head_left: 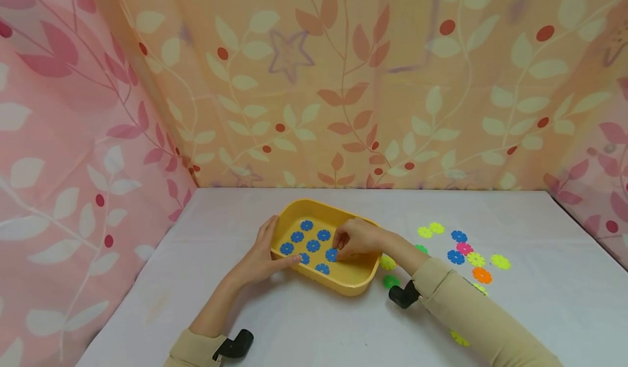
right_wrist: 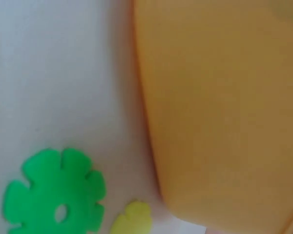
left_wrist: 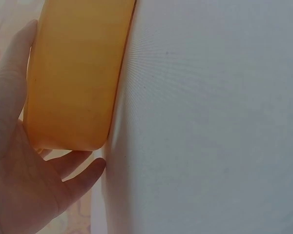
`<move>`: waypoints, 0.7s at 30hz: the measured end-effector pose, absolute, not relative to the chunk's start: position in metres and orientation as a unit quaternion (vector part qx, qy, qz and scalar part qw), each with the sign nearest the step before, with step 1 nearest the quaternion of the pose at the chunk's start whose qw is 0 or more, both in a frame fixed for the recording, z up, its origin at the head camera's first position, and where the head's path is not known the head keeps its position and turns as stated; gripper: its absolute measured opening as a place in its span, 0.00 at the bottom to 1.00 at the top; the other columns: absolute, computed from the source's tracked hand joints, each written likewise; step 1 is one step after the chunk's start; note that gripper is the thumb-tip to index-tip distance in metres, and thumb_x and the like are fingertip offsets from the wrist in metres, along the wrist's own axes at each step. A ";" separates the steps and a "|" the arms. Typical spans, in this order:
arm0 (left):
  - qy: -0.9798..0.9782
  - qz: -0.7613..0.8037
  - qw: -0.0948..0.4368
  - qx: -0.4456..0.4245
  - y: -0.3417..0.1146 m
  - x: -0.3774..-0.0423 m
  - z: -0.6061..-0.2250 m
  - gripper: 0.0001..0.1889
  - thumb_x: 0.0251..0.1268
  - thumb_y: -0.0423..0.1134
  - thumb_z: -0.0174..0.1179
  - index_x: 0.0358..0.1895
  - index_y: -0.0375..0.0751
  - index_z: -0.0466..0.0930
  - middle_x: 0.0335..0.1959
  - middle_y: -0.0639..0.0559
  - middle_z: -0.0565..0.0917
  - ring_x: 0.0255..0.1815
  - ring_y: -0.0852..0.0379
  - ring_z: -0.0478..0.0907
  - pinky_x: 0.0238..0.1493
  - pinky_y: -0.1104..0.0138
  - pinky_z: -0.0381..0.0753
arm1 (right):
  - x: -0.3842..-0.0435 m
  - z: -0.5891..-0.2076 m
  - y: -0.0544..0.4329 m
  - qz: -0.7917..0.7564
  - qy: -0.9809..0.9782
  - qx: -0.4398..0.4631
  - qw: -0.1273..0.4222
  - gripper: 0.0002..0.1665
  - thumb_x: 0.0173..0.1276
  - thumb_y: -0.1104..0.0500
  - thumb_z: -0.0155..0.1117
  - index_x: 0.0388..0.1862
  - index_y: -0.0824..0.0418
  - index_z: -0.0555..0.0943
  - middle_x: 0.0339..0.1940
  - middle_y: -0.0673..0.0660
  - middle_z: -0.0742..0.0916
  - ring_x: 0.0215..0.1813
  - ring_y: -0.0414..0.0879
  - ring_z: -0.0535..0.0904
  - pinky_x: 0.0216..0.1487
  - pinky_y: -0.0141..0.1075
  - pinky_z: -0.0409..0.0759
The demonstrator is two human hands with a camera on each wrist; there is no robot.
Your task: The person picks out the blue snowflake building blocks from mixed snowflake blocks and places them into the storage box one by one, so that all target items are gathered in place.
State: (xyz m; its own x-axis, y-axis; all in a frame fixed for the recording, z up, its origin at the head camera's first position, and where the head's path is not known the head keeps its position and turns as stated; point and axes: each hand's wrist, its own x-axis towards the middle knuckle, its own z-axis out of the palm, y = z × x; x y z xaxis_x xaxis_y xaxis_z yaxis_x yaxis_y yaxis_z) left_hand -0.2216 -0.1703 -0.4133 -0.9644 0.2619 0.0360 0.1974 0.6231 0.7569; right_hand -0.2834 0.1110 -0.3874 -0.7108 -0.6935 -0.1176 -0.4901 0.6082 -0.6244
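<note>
A yellow plastic tray (head_left: pixel 355 289) sits at an angle on the table, with several blue flower-shaped discs (head_left: pixel 313 245) spread over its floor. My left hand (head_left: pixel 259 259) grips the tray's left end, thumb over the near rim and fingers along the outer wall. The left wrist view shows that hand (left_wrist: pixel 22 180) around the tray's end (left_wrist: pixel 78 73). Inside the tray, my right hand (head_left: pixel 360 237) has curled fingers and pinches the edge of a blue disc (head_left: pixel 331 255) low over the floor. In the right wrist view the tray's outer wall (right_wrist: pixel 224 112) hides that hand's fingertips.
Right of the tray lie loose flower discs, among them an orange one (head_left: pixel 482 275), a pink one (head_left: pixel 463 248), a blue one (head_left: pixel 456 257) and a green one (head_left: pixel 391 281). A yellow disc (head_left: pixel 459 338) lies by the right sleeve. Patterned curtains (head_left: pixel 314 110) enclose the white table (head_left: pixel 314 334).
</note>
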 end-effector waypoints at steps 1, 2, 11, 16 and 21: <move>0.900 0.414 0.040 0.127 -0.170 -0.222 -0.413 0.62 0.51 0.62 0.70 0.79 0.50 0.34 0.79 0.50 0.39 0.76 0.45 0.47 0.72 0.46 0.51 | -0.283 -0.386 0.112 -0.291 0.878 -0.340 0.172 0.11 0.57 0.57 0.76 0.36 0.58 0.84 0.27 0.45 0.83 0.32 0.40 0.76 0.37 0.30 0.78; 0.901 0.413 0.040 0.127 -0.170 -0.222 -0.413 0.62 0.51 0.62 0.70 0.79 0.50 0.34 0.79 0.50 0.39 0.76 0.45 0.47 0.72 0.46 0.51 | -0.281 -0.384 0.113 -0.297 0.876 -0.340 0.167 0.10 0.58 0.57 0.75 0.36 0.58 0.85 0.27 0.45 0.83 0.32 0.40 0.77 0.37 0.30 0.78; 0.901 0.412 0.038 0.129 -0.168 -0.222 -0.413 0.63 0.50 0.62 0.70 0.79 0.50 0.34 0.79 0.49 0.39 0.77 0.44 0.47 0.72 0.45 0.51 | -0.258 -0.376 0.145 -0.501 0.825 -0.229 0.127 0.16 0.67 0.55 0.67 0.43 0.68 0.85 0.34 0.62 0.87 0.34 0.52 0.84 0.39 0.38 0.85; 0.901 0.413 0.037 0.131 -0.169 -0.221 -0.413 0.62 0.50 0.62 0.70 0.79 0.49 0.34 0.79 0.48 0.39 0.77 0.43 0.46 0.71 0.44 0.51 | -0.241 -0.375 0.179 -0.565 0.805 -0.153 0.094 0.21 0.68 0.51 0.66 0.47 0.69 0.83 0.39 0.67 0.85 0.39 0.59 0.83 0.42 0.39 0.84; 0.899 0.415 0.036 0.133 -0.170 -0.221 -0.412 0.62 0.51 0.62 0.70 0.79 0.47 0.34 0.79 0.48 0.39 0.77 0.43 0.46 0.72 0.44 0.50 | -0.228 -0.378 0.222 -0.597 0.793 -0.096 0.070 0.26 0.68 0.47 0.65 0.51 0.69 0.81 0.42 0.68 0.84 0.43 0.61 0.81 0.47 0.39 0.83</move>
